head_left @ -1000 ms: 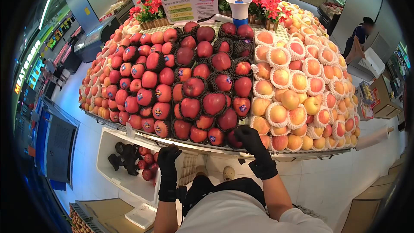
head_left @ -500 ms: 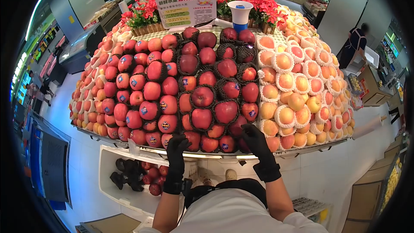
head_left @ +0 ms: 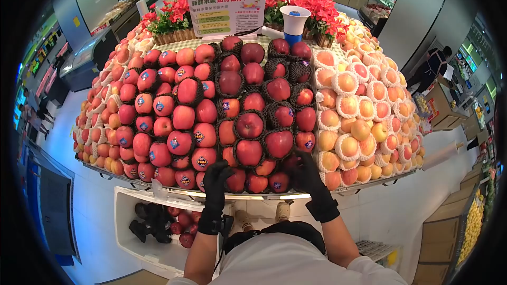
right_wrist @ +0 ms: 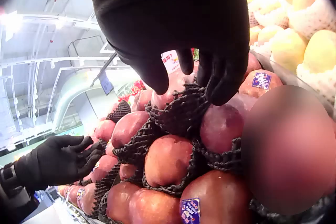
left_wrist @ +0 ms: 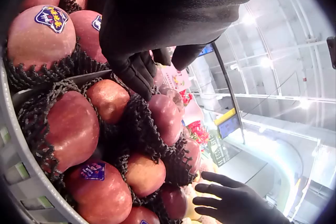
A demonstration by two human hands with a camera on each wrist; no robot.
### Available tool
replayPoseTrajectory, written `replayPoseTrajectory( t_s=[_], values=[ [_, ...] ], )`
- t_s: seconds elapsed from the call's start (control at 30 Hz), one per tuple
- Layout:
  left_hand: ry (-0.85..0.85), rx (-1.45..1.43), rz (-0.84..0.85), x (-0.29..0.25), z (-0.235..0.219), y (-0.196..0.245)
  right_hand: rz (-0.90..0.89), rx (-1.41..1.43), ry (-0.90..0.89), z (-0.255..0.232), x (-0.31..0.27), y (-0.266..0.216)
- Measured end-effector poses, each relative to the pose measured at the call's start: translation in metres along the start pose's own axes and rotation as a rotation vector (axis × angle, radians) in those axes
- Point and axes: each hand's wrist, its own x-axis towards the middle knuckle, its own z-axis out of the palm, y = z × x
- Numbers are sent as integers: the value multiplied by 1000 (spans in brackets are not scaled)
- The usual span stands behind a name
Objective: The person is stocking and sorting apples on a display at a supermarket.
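Note:
Both hands wear black gloves at the front edge of a large apple display. My left hand (head_left: 215,182) hovers over the front row of red apples (head_left: 249,125), many wrapped in black foam nets. In the left wrist view, the left hand (left_wrist: 168,19) has its fingers bent loosely down, close over a netted apple (left_wrist: 165,119). My right hand (head_left: 310,179) is at the front right of the dark red section. In the right wrist view, its fingers (right_wrist: 223,77) reach down and overlap a netted apple (right_wrist: 181,111). Neither hand shows an apple in its grasp.
Paler apples in white foam nets (head_left: 346,105) fill the right side. A sign (head_left: 227,13), red flowers (head_left: 322,8) and a white-and-blue megaphone (head_left: 294,24) stand behind. Below left, a white foam box (head_left: 127,232) holds apples and black nets. Another person (head_left: 430,68) stands far right.
The left hand has moved up and forward from beside the foam box to over the front apples. The right hand stays by the front right apples. The head view has shifted slightly.

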Motion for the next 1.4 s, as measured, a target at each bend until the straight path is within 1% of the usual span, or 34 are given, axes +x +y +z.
replayPoseTrajectory(
  t_s=[0.07,0.17,0.23,0.3,0.5,0.67,0.8,0.87,0.9,1.0,1.1,1.2,1.3,1.4],
  values=[
    [-3,4,25,3,2,-5,-127,-89,-40,-7,9,-12],
    [39,20,82,5,18,-7,-210,-122,-22,-12,19,-16],
    [54,66,93,2,25,-8,-204,-118,-51,-15,21,-24],
    [33,12,77,-2,36,-2,-202,-131,-69,-19,26,-26],
    [26,13,75,-5,47,-4,-245,-165,-101,-28,34,1],
    [11,3,70,-9,62,-1,-312,-143,-94,-34,38,15],
    [-14,-32,74,-11,72,-4,-330,-154,-112,-40,42,9],
    [-18,-38,88,-11,77,-5,-432,-167,-139,-43,50,1],
    [-18,-35,95,-11,78,-6,-484,-174,-151,-43,55,-2],
    [-7,-32,97,-11,79,-9,-450,-324,-181,-32,67,-8],
    [14,-31,84,-14,79,-9,-503,-488,-199,-20,76,-19],
    [23,23,76,-16,75,-9,-557,-588,-153,-10,79,-24],
    [46,47,79,-20,74,-6,-522,-536,-264,-9,91,-15],
    [66,42,78,-21,72,-5,-536,-516,-250,-4,96,-2]
  ],
)
